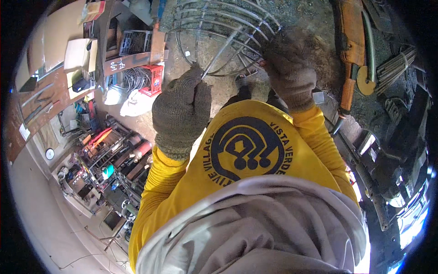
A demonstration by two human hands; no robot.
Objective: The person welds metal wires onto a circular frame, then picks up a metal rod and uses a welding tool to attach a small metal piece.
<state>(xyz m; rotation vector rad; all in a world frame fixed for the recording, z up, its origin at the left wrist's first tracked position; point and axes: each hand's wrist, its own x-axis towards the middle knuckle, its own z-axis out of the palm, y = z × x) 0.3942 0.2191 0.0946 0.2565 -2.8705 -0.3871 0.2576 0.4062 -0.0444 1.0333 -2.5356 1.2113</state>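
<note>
While both gloved hands reach forward — left hand (181, 109) clenches a metal rod (219, 55) | right hand (288, 73) grips the wire cage (219, 23).

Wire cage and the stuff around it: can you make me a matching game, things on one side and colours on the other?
Things:
1. wire cage
2. crate
3. grinder
4. gloves, on the left hand and right hand

Colours:
A. orange
B. brownish-grey
C. silver
D. red

Pairs: 1-C, 2-D, 3-A, 4-B
</note>
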